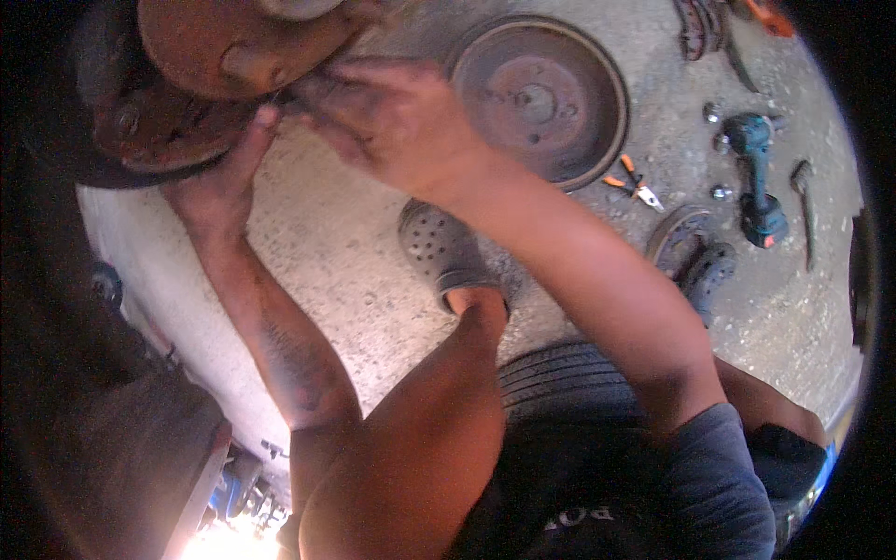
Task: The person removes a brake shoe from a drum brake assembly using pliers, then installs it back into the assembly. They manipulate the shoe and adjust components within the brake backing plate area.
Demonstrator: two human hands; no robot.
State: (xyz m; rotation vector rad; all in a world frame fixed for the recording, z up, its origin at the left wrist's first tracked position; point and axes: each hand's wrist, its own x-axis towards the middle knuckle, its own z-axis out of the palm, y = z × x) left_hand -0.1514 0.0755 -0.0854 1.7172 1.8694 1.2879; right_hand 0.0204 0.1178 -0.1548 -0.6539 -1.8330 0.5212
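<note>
Right hand (401, 121): fingers (331, 98) bent and blurred, at the lower right edge of the rusty hub assembly (210, 47); cannot tell whether they grip anything. Left hand (217, 191): thumb raised at the assembly's lower edge, other fingers largely hidden; grip cannot be told. Assembly sits above the left hand, up and left of the right fingers. Just right of the right hand, 1 round drum (537, 101) on the floor (327, 280); orange-handled pliers (632, 179) near its lower right rim; farther right, 1 teal power tool (758, 177).
</note>
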